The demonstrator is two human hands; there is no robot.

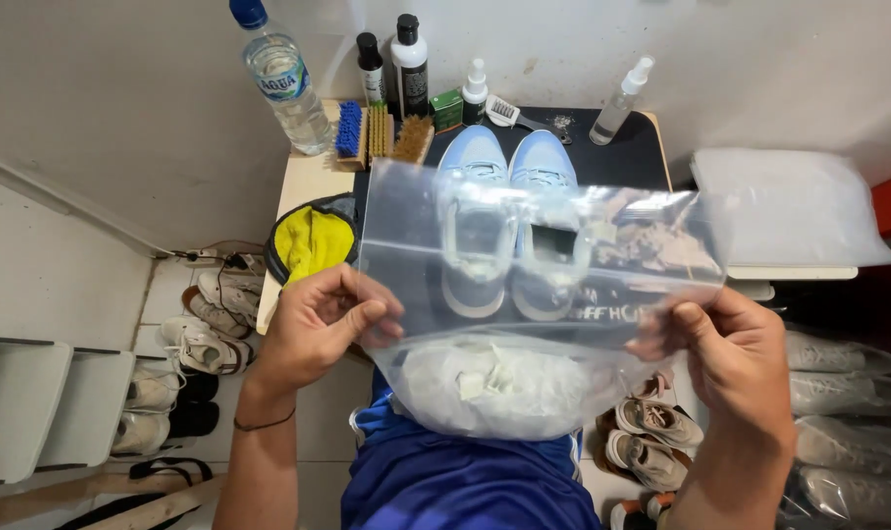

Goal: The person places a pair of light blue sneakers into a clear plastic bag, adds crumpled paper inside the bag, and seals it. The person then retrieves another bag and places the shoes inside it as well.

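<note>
My left hand (313, 329) and right hand (730, 348) pinch a clear, glossy plastic bag (539, 260) taut above pale-blue sneakers (509, 162) on a dark table (632, 157); crumpled white contents, possibly paper, sag below.

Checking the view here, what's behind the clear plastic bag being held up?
Through the clear plastic bag, a pair of light blue sneakers shows on the table. Their heel ends are blurred by the plastic.

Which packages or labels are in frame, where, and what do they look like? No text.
Clear plastic bag: stretched between left hand and right hand, dark print low on it.
Water bottle: back left of table, clear, blue cap, blue-white label.
Two dark bottles: back centre, light labels.
Small green box: beside them.
Bagged pack: right, translucent white.
</note>
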